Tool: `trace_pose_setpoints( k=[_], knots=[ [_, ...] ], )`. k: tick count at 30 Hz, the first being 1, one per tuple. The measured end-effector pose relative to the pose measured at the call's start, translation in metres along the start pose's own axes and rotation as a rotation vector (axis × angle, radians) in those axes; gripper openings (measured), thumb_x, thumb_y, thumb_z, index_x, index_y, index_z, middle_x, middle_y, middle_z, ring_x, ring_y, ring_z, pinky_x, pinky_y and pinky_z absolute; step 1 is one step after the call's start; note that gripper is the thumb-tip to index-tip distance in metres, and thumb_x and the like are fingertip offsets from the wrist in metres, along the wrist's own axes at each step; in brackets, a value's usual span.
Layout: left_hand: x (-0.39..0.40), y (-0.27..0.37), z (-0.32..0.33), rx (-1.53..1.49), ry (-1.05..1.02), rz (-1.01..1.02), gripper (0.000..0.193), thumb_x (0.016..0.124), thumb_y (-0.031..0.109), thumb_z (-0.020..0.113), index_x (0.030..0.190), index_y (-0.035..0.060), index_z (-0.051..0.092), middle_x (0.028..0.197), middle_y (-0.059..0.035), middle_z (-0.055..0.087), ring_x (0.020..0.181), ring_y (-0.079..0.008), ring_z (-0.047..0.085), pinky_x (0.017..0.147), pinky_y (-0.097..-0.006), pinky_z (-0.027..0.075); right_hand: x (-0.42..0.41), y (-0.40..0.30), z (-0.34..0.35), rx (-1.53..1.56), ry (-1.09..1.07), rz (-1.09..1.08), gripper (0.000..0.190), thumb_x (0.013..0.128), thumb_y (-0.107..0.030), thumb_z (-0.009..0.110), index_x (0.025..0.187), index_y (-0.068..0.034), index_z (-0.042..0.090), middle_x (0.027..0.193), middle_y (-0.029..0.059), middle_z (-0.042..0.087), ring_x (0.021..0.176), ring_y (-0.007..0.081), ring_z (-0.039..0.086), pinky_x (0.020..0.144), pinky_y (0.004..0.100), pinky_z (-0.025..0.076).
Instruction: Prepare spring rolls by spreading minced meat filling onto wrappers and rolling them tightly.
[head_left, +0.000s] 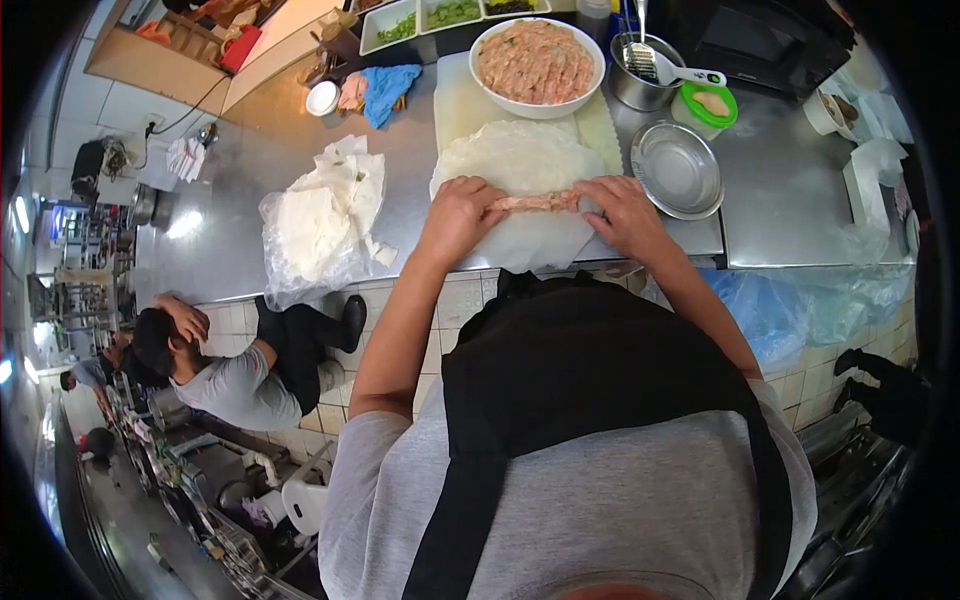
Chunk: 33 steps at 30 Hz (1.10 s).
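Note:
A long strip of ground meat filling (541, 202) lies crosswise on pale, thin wrapper sheets (525, 154). My left hand (463, 212) touches the strip's left end, thumb and fingers curled around it. At the opposite end, my right hand (616, 211) presses with its fingertips and thumb. The sheets rest partly over a whitish cutting board (457, 97) and hang near the counter's front edge. Just behind them stands a white bowl (480, 94) heaped with ground meat mixture (536, 60). A metal bowl (677, 169) sits beside my right hand.
Left on the steel counter (225, 240) lies a plastic bag of wrapper sheets (319, 225). Blue and pink cloths (390, 90) are behind it. At the right are a metal pot with utensils (646, 94) and a green-lidded tub (709, 105). A person (240, 375) sits low at the left.

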<state>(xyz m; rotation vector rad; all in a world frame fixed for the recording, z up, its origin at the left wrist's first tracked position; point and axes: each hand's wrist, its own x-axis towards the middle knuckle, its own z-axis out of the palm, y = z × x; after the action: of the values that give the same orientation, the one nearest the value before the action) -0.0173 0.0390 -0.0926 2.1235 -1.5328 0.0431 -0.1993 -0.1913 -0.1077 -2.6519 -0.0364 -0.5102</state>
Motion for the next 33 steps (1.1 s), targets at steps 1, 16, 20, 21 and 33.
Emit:
trace_pose_setpoints(
  k=[1, 16, 20, 21, 33],
  knots=[
    [-0.005, -0.005, -0.004, -0.037, 0.001, -0.019, 0.023, 0.072, 0.013, 0.077, 0.095, 0.0115, 0.072, 0.088, -0.0047, 0.065, 0.087, -0.0283, 0.06, 0.077, -0.0391, 0.048, -0.002, -0.003, -0.004, 0.006, -0.008, -0.007, 0.048, 0.075, -0.013, 0.074, 0.121, -0.012, 0.06, 0.114, 0.0087, 0.06, 0.109, 0.028, 0.056, 0.095, 0.0408, 0.041],
    [-0.059, -0.022, -0.041, -0.217, -0.025, -0.042, 0.051, 0.073, 0.019, 0.08, 0.121, 0.0134, 0.065, 0.127, -0.011, 0.058, 0.109, -0.032, 0.059, 0.091, -0.0383, 0.051, -0.014, -0.039, 0.016, -0.113, 0.003, -0.15, 0.037, 0.075, -0.019, 0.075, 0.111, -0.02, 0.068, 0.137, 0.0077, 0.052, 0.124, 0.0298, 0.049, 0.106, 0.0541, 0.032],
    [-0.06, -0.022, -0.033, -0.131, 0.014, 0.035, 0.051, 0.071, 0.023, 0.083, 0.119, 0.0133, 0.066, 0.131, -0.0078, 0.056, 0.112, -0.0302, 0.058, 0.091, -0.0403, 0.05, 0.013, -0.031, 0.016, 0.044, 0.109, -0.018, 0.019, 0.083, -0.018, 0.068, 0.101, -0.013, 0.069, 0.117, 0.0075, 0.065, 0.11, 0.0262, 0.058, 0.101, 0.0471, 0.037],
    [-0.058, -0.025, -0.028, -0.09, 0.049, 0.042, 0.046, 0.072, 0.021, 0.082, 0.115, 0.0123, 0.068, 0.128, -0.0083, 0.058, 0.11, -0.0294, 0.059, 0.09, -0.0399, 0.051, 0.02, -0.027, 0.019, 0.062, 0.14, 0.032, 0.016, 0.085, -0.017, 0.066, 0.1, -0.012, 0.069, 0.11, 0.0075, 0.067, 0.106, 0.0249, 0.06, 0.099, 0.0438, 0.037],
    [-0.009, -0.066, 0.003, -0.351, 0.24, -0.49, 0.035, 0.076, 0.025, 0.079, 0.09, -0.0053, 0.068, 0.098, -0.02, 0.065, 0.084, -0.034, 0.063, 0.074, -0.0373, 0.05, 0.075, -0.013, 0.037, -0.001, 0.049, 0.414, 0.017, 0.092, -0.018, 0.057, 0.108, -0.012, 0.059, 0.095, 0.0144, 0.069, 0.087, 0.0357, 0.066, 0.075, 0.0458, 0.052]
  ],
)
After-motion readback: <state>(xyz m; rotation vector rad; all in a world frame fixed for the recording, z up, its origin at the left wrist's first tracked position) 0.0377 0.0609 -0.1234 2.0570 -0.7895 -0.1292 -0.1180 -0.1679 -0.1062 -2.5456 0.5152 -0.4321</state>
